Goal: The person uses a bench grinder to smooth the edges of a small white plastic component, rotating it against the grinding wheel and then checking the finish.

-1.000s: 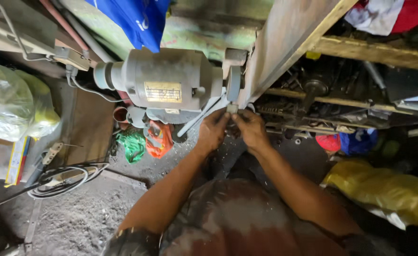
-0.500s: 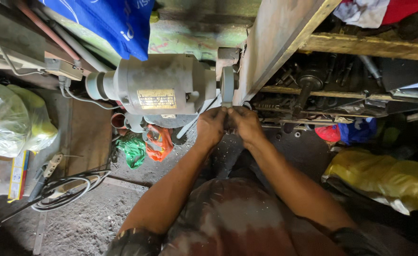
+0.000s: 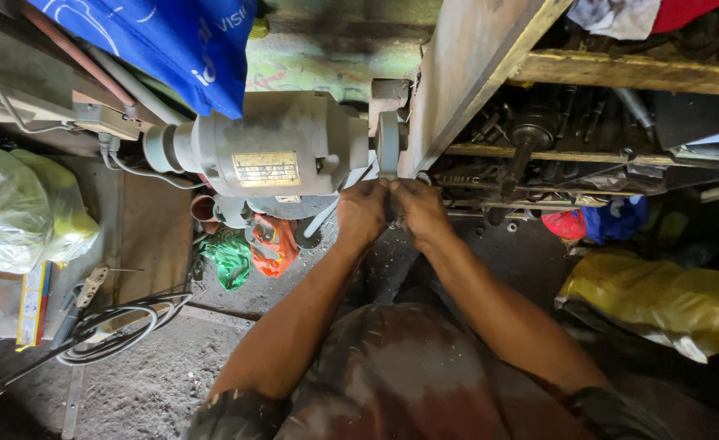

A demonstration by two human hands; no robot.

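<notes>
Pressing a small workpiece against the grinding wheel [image 3: 389, 143] of a grey bench grinder [image 3: 274, 147].

Left hand [image 3: 362, 210] and right hand [image 3: 421, 210] are closed together, pinching the piece between their fingertips just below the wheel; the piece itself is hidden. Judged rigid, light, likely metal; best held well back from the ground end.

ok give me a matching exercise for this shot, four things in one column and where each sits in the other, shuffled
Things:
1. grinding wheel
2. blue cloth
3. yellow bag
4. coiled cable

Places:
A. on the ground at lower left
B. just above the left hand and right hand
C. at the right edge, low down
D. hanging at top left, above the grey motor

Pairs: 1-B, 2-D, 3-C, 4-A
</notes>
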